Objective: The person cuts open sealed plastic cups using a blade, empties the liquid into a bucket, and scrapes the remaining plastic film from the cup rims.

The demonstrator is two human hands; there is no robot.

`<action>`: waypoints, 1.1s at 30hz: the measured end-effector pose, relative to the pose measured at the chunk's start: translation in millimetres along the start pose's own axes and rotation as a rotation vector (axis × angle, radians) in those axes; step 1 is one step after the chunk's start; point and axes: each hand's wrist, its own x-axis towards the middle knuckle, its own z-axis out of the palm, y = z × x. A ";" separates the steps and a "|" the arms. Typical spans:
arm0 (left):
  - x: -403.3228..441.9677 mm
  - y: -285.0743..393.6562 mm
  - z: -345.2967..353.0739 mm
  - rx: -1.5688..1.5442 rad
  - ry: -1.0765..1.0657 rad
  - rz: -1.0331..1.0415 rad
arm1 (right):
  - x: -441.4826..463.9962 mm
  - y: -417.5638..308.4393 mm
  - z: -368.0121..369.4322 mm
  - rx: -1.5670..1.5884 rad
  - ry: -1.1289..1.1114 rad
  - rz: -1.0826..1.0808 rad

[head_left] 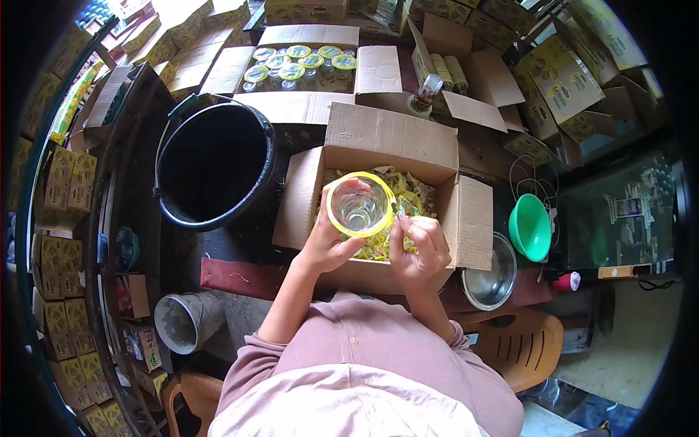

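My left hand (327, 239) is wrapped round a clear glass jar (356, 209), whose round mouth with a yellow rim faces up toward me. At the right side of that rim, my right hand (421, 244) has its thumb and fingers pinched together; what they hold, if anything, is too small to name. Both hands are above an open cardboard box (392, 137) filled with small yellow wrapped packets (376, 246). The jar hides part of the packets.
A black bucket (216, 164) stands left of the box, a grey bucket (179, 323) lower left. Right are a metal bowl (492, 278) and a green bowl (531, 228). Behind are a box of lidded jars (291, 71) and a jar (425, 95).
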 end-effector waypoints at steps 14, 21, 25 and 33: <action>7.3 13.1 3.8 0.189 -0.008 0.038 | 1.7 0.4 0.1 0.264 -0.024 0.275; 4.0 9.0 6.9 0.107 -0.031 -0.008 | 2.1 -0.1 2.5 0.186 0.001 0.220; 2.6 5.6 6.0 0.150 -0.076 0.010 | 6.2 2.8 2.9 0.223 0.004 0.235; 4.1 11.4 0.9 0.185 -0.166 0.019 | 7.4 9.1 -0.3 0.336 -0.052 0.301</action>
